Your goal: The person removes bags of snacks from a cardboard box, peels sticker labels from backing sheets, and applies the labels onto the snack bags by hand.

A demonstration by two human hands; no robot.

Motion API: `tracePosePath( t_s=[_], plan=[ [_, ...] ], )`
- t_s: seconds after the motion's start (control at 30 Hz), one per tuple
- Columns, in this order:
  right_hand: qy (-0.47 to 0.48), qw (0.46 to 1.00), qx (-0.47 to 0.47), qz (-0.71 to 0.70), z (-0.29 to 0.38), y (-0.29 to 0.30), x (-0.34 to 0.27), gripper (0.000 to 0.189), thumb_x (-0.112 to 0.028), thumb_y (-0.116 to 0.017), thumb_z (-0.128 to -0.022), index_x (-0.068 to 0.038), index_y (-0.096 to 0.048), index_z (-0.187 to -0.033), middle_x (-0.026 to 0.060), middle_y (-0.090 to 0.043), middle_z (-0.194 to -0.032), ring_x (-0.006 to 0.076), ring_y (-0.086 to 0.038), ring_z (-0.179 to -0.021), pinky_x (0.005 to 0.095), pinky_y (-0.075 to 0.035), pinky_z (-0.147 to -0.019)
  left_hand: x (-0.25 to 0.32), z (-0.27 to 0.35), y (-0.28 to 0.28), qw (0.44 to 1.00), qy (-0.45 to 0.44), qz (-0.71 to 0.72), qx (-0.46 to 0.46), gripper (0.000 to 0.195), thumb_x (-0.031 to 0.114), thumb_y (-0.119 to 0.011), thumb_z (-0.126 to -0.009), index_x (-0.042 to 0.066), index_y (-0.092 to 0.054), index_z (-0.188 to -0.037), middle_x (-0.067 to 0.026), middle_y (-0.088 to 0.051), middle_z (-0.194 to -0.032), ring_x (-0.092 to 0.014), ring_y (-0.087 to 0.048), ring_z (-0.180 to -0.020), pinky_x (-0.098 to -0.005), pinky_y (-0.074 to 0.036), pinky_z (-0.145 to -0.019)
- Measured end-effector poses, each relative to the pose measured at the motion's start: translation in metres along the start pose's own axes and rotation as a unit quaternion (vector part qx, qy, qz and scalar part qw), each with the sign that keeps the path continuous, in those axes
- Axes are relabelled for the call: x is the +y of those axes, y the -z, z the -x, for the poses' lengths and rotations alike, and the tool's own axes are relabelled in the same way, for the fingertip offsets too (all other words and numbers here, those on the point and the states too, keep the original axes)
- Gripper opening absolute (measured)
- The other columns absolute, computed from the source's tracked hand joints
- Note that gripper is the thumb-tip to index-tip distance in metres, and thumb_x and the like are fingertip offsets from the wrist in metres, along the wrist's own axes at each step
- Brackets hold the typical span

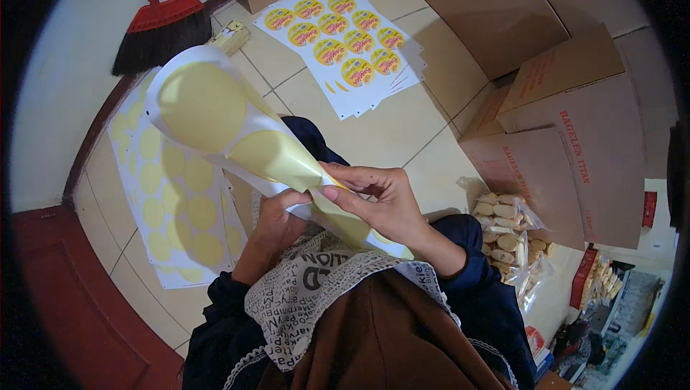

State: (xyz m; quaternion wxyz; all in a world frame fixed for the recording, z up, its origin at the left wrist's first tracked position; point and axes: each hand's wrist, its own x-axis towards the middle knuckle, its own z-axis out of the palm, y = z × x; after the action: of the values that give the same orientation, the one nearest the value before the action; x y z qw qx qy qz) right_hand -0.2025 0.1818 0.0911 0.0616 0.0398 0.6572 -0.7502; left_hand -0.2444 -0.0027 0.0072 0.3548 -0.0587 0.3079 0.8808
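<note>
A white sheet of round yellow stickers (202, 107) is bent and curled between my two hands, above my lap. My left hand (277, 228) grips its near edge, thumb on top. With thumb and fingers, my right hand (377, 196) pinches a sticker edge or fold near the sheet's middle; which of these, I cannot tell. On the floor to the left lie more sheets with pale yellow circles (172, 185). Ahead, a fanned stack of printed label sheets (345, 39) shows round yellow labels with red lettering.
A broom (161, 29) with a red head leans at the wall, beside a yellowish block (232, 38). Cardboard boxes (555, 142) bearing red print stand on the right. Clear bags of baked slices (504, 228) sit beside them. A dark red door (81, 293) is at lower left.
</note>
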Motion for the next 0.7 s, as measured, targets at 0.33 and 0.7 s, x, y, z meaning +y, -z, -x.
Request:
tracePosePath(
  t_s=[0.33, 0.7],
  plan=[
    [-0.024, 0.999, -0.028, -0.020, -0.006, 0.012, -0.008, 0.031, -0.016, -0.064, -0.099, 0.000, -0.066, -0.126, 0.0059, -0.072, -0.108, 0.0060, -0.061, -0.091, 0.0235, -0.052, -0.082, -0.005, 0.004, 0.009, 0.987, -0.120, -0.112, -0.001, 0.039, -0.003, -0.058, -0.082, -0.002, -0.058, -0.121, -0.0160, -0.063, -0.121, -0.028, -0.062, -0.112, -0.0413, -0.050, -0.097],
    [0.061, 0.979, 0.097, 0.169, -0.008, 0.006, 0.004, 0.023, -0.013, -0.064, -0.098, 0.002, -0.072, -0.112, 0.0091, -0.075, -0.091, 0.0043, -0.059, -0.078, 0.0242, -0.052, -0.070, 0.007, 0.013, -0.046, 0.985, -0.120, 0.124, -0.013, 0.034, 0.008, -0.061, -0.096, 0.000, -0.055, -0.129, -0.0123, -0.063, -0.124, -0.025, -0.061, -0.113, -0.0340, -0.046, -0.098]
  ],
)
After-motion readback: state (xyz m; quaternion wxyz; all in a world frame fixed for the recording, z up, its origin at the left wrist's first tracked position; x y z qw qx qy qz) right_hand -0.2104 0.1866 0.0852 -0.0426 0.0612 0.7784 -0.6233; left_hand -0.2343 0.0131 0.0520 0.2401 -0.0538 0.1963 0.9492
